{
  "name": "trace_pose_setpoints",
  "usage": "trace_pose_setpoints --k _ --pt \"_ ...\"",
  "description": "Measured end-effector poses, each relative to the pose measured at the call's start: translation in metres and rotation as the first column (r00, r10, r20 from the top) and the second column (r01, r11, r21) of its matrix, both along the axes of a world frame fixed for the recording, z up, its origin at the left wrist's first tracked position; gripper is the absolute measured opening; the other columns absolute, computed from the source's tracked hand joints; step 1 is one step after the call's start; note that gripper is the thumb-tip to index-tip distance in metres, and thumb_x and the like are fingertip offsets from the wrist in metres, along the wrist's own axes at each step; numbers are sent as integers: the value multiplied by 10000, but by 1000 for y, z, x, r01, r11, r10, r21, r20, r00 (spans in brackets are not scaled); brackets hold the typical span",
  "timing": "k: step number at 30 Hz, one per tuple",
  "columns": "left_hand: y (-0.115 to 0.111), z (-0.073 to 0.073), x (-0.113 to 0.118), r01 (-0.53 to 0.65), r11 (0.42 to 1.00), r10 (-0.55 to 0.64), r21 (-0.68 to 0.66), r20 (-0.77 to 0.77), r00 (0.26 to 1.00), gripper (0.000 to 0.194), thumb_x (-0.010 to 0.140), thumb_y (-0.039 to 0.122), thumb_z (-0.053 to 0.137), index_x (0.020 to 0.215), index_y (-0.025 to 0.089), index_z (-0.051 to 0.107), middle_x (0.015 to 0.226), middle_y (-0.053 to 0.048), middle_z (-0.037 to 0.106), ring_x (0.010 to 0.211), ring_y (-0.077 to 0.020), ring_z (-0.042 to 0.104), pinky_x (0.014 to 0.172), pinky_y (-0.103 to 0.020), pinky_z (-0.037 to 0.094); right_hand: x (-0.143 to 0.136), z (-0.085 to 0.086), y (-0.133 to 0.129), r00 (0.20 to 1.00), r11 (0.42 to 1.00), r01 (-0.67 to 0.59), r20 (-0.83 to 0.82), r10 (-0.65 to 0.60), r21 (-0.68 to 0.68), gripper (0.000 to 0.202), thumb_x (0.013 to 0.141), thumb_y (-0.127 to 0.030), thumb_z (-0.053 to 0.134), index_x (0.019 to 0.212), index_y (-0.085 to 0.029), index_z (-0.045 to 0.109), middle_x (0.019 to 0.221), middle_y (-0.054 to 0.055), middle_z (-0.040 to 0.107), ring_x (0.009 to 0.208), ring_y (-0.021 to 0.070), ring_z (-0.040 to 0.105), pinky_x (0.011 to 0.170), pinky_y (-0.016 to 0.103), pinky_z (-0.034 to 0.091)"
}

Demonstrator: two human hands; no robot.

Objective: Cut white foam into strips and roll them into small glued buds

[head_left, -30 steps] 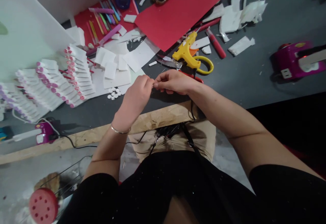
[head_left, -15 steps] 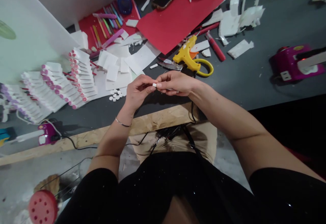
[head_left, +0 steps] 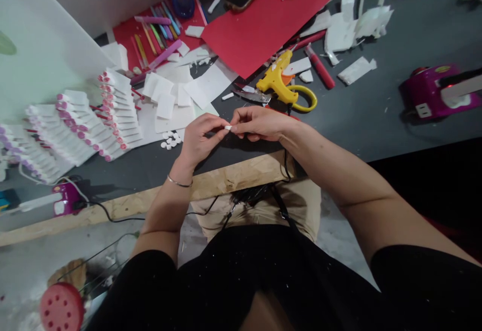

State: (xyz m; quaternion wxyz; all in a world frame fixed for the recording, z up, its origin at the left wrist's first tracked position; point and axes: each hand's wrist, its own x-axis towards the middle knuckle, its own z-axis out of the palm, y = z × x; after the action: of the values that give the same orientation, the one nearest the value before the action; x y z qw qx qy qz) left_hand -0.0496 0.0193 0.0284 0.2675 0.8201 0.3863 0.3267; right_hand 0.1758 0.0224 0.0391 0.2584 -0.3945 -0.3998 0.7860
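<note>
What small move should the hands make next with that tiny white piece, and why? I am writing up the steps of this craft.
Probably keep the pinch and draw the hands slightly apart to free the small white piece. The left hand and right hand meet fingertip to fingertip on it, above the dark table. More white bits lie in a heap by the left hand.

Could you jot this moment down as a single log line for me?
left hand: pinching small white piece | right hand: pinching same piece | nearby: yellow glue gun, white pellets on grey table
</note>
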Motion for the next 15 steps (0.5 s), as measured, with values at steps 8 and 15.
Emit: trace_pose_setpoints --k 8,15 --pt "-3 -1 1 -11 998 14 66 -43 999 230 1017 427 692 986 242 825 965 -63 814 858 -171 728 783 -289 576 -5 0 -4 996 993 74 51 -79 91 307 860 34 800 750 -172 601 547 -99 564 472 37 511 334 102 296" --pt "-2 -8 1 -4 977 35 215 -145 989 217 1056 349 628 1049 239 814 988 -55 804 908 -176 739 817 -280 573 -9 -3 -6 984 980 119 116 -138 160 281 887 8 794 754 -167 618 517 -113 564 387 15 437 341 112 333"
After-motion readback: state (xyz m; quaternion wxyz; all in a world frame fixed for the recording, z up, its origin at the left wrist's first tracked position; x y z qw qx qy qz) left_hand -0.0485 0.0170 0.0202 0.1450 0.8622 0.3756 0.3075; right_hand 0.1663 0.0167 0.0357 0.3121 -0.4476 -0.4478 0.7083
